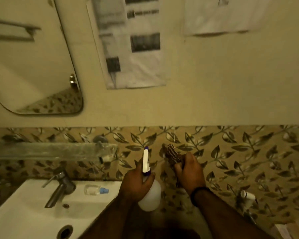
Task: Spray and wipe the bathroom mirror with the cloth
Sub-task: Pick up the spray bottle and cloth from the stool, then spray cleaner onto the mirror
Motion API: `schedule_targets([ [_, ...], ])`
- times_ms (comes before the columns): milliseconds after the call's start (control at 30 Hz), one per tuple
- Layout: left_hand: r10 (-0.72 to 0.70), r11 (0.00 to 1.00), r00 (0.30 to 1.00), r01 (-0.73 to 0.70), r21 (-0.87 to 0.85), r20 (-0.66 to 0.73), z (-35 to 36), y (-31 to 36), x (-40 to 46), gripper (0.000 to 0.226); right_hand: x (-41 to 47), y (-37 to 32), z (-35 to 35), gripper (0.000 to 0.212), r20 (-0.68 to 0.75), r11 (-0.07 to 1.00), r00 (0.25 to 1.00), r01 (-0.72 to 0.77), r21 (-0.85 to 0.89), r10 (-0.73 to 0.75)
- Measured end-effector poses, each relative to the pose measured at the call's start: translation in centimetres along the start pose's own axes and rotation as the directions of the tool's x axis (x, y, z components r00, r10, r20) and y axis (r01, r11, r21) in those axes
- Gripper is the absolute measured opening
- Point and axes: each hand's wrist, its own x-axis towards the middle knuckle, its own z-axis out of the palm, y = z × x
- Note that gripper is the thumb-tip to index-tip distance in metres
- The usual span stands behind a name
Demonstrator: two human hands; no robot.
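Note:
My left hand (pixel 135 181) grips a white spray bottle (pixel 150 194) by the neck, its white and blue nozzle pointing up at the wall. My right hand (pixel 190 171) is closed around a bunched, dark striped cloth (pixel 173 155) that sticks out above the fist. Both hands are held in front of the leaf-patterned tiles, to the right of the sink. The mirror (pixel 29 57) with rounded corners hangs on the wall at the upper left, well away from both hands.
A white sink (pixel 24 213) with a metal tap (pixel 59 188) sits at the lower left, and a small clear bottle with a blue cap (pixel 95 190) lies on its rim. A glass shelf (pixel 47 150) runs above the sink. Printed paper sheets (pixel 131 42) hang on the wall.

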Motion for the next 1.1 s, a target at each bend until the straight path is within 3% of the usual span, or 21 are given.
schedule_targets([
  [233, 0.158, 0.986, 0.974, -0.163, -0.016, -0.162, -6.7, 6.8, 3.3, 0.055, 4.8, -7.2, -6.1, 0.017, -0.17, 0.971, 0.962, 0.229, 0.071, -0.215],
  [367, 0.154, 0.984, 0.941, -0.174, -0.039, -0.302, -10.3, 9.5, 4.7, 0.052, 7.0, -10.9, -8.6, 0.012, -0.245, 0.933, 0.903, 0.358, -0.028, -0.354],
  [433, 0.154, 0.984, 0.923, -0.175, -0.03, -0.352, -12.1, 10.5, 5.1, 0.047, 7.4, -13.0, -9.2, 0.007, -0.251, 0.916, 0.889, 0.401, 0.026, -0.382],
  [533, 0.155, 0.982, 0.899, -0.184, -0.034, -0.41, -15.1, 11.2, 4.9, 0.06, 7.8, -16.3, -9.2, 0.005, -0.296, 0.873, 0.842, 0.485, 0.052, -0.45],
  [633, 0.131, 0.983, 0.88, -0.174, -0.054, -0.456, -18.6, 10.8, 4.3, 0.064, 7.9, -19.9, -8.0, 0.01, -0.332, 0.813, 0.77, 0.583, 0.019, -0.545],
  [767, 0.046, 0.991, 0.855, -0.103, -0.081, -0.517, -23.6, 9.2, 2.8, 0.043, 7.2, -24.8, -5.6, 0.008, -0.364, 0.753, 0.729, 0.65, 0.102, -0.58],
  [867, -0.024, 0.993, 0.827, -0.045, -0.109, -0.562, -27.5, 7.4, 1.4, 0.032, 6.4, -28.1, -3.6, 0.01, -0.364, 0.722, 0.735, 0.662, 0.2, -0.572],
  [1100, -0.075, 0.997, 0.744, 0.037, -0.071, -0.664, -35.7, 3.7, -1.1, 0.021, 5.6, -34.2, 0.9, 0.028, -0.342, 0.672, 0.697, 0.71, 0.211, -0.63],
])
